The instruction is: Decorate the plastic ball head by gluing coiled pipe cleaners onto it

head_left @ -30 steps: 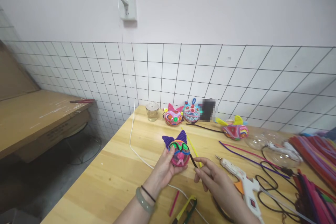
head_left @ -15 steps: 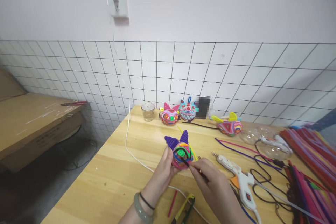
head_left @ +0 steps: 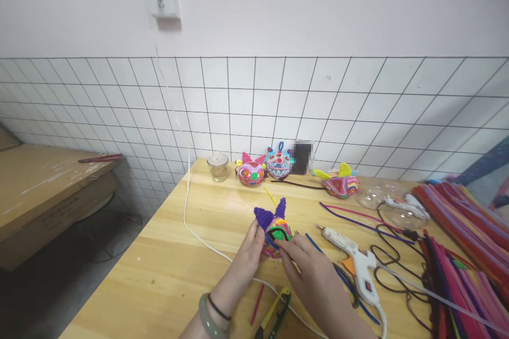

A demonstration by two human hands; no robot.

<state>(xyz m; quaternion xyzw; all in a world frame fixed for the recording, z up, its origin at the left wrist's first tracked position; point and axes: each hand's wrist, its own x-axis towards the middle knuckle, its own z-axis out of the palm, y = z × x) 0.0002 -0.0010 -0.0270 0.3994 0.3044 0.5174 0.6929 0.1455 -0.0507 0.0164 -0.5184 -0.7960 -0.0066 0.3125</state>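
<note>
My left hand point(head_left: 251, 248) is closed round the side of a colourful pipe-cleaner animal head point(head_left: 283, 222) with two purple pointed ears. On its front, a black pipe cleaner point(head_left: 272, 235) curves around a bright green patch. The fingertips of my right hand point(head_left: 304, 262) pinch together at the lower edge of that green patch, where the black strip runs in under them; its end is hidden. Below my hands lie yellow-and-green handled pliers or cutters point(head_left: 274, 312) and a short pink pipe-cleaner piece point(head_left: 257, 304).
A white glue gun point(head_left: 360, 267) lies right of my hands amid black cables. Bundles of pipe cleaners point(head_left: 457, 222) fill the right side. Along the back stand a glass cup point(head_left: 217, 167) and finished heads in pink point(head_left: 251, 170), blue point(head_left: 279, 163) and yellow-eared pink point(head_left: 341, 184).
My right fingertips have come up closer against the head's front, covering the black pipe cleaner's lower part. The head is turned slightly. The whole view has shifted a little.
</note>
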